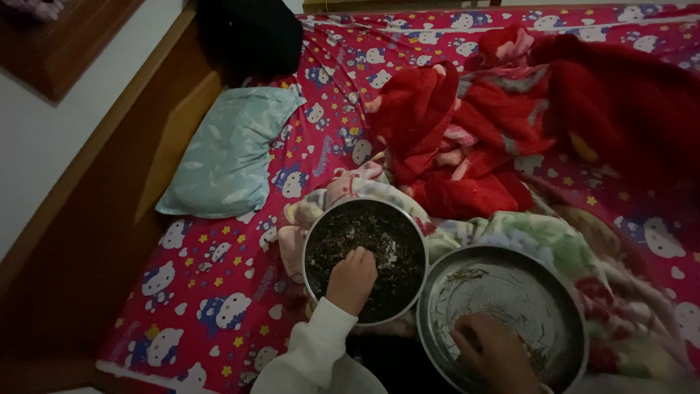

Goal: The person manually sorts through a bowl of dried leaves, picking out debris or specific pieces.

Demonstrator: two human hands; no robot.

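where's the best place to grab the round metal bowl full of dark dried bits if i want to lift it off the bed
Probably by its thin rim, at the far edge and the near-left edge, coming from above. The metal bowl sits open-side up on soft blankets, full of loose dark bits, so keep it level. The left hand is in it; the tray crowds the right rim.

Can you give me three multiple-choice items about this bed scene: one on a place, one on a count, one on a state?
1. Where is the left hand?
A. in the bowl of dark bits
B. on the pillow
C. on the red blanket

2. How many round metal dishes are there?
A. one
B. two
C. four

3. How full is the metal pan under the right hand?
A. heaped
B. almost empty
C. covered by a lid

Key: 1 A, the hand rests in the dark bits; 2 B, bowl and pan; 3 B, its bare bottom shows.
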